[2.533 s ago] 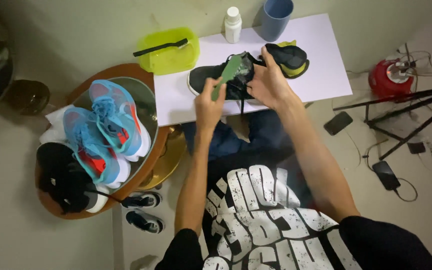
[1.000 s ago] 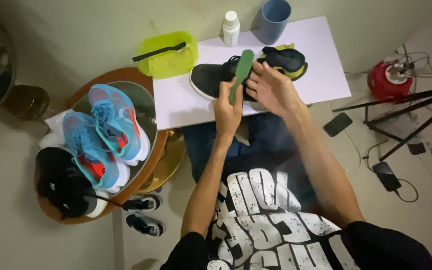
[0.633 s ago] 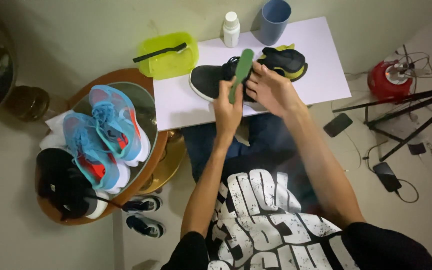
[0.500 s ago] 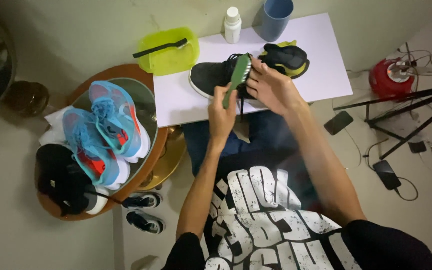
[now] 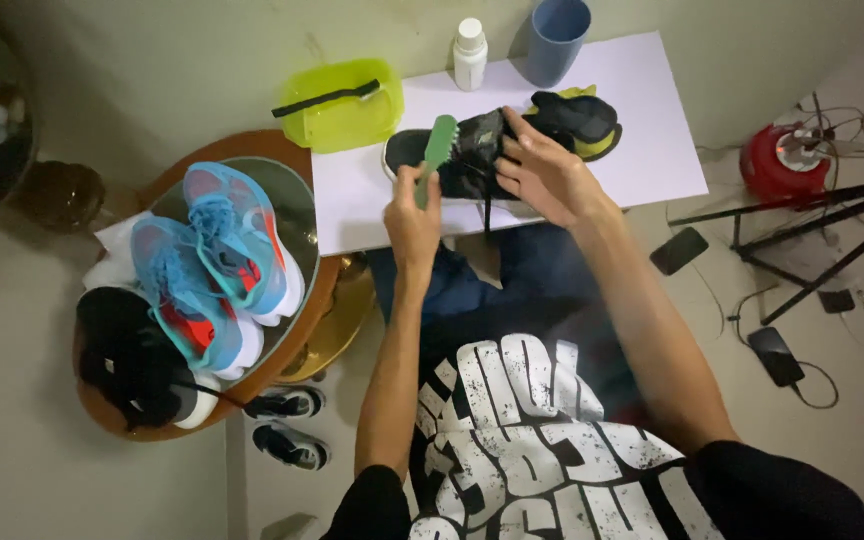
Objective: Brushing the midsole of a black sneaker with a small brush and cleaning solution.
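While the right hand (image 5: pixel 544 172) clasps the black shoe (image 5: pixel 472 162), the left hand (image 5: pixel 413 212) grips a green brush (image 5: pixel 438 150).

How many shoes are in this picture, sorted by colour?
Black shoes on the white sheet: 2, one steadied by the right hand while the left hand holds a green brush, one behind it.
Blue shoes on the round table: 2
Dark shoes on the floor: 2
Total: 6
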